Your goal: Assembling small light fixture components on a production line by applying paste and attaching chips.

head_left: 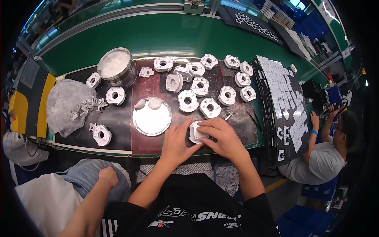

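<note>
At the bench's front edge, a white round plastic housing point(192, 136) with a flat white plate on it sits between my hands. My left hand point(176, 143) grips its left side, the thumb at the near edge. From the right, my right hand point(222, 136) bends its fingers over the top of the plate. My fingers hide part of the piece. Just beyond them stand more white ring-shaped housings point(188, 101), each with a round center hole. Left of my left hand lies a round white lid point(152, 120) with lumps of white paste on its far rim.
An open tub of white paste point(115, 68) stands at the back left. Beside it are a clear plastic bag point(67, 103) and small white plastic pieces point(85, 106). Stacked dark trays point(282, 106) carry white plates at right. A neighbor's arm point(89, 201) is at lower left; another person point(323, 150) sits right.
</note>
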Demonstrator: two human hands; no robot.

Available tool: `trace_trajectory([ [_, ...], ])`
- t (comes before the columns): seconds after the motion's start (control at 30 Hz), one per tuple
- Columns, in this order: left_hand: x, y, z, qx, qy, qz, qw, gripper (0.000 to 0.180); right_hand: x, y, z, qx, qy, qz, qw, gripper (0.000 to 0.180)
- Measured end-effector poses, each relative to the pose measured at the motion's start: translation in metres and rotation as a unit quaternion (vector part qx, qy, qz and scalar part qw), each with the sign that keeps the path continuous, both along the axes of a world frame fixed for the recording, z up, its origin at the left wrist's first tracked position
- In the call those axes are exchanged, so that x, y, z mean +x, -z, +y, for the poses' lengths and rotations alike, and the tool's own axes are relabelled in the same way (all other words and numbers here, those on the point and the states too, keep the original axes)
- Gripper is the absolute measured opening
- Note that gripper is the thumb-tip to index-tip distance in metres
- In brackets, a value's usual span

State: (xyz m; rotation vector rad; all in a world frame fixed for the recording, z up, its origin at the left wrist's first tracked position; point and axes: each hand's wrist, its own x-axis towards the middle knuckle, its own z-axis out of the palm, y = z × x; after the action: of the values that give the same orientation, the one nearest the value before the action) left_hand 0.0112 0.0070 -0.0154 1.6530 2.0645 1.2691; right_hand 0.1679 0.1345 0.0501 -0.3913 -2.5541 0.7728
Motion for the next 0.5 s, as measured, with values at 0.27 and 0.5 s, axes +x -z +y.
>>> trace_trajectory([
  [0.27,0.0,-0.0027,0.0006,0.002,0.002,-0.005,1.0,0.081,0.0015,0.0031,0.0045,-0.046,0.006,-0.015,0.999,0.029],
  [0.5,0.0004,-0.0008,-0.0016,0.014,-0.004,0.0,1.0,0.072,0.0041,0.0014,0.0024,-0.038,0.027,-0.016,0.999,0.028],
])
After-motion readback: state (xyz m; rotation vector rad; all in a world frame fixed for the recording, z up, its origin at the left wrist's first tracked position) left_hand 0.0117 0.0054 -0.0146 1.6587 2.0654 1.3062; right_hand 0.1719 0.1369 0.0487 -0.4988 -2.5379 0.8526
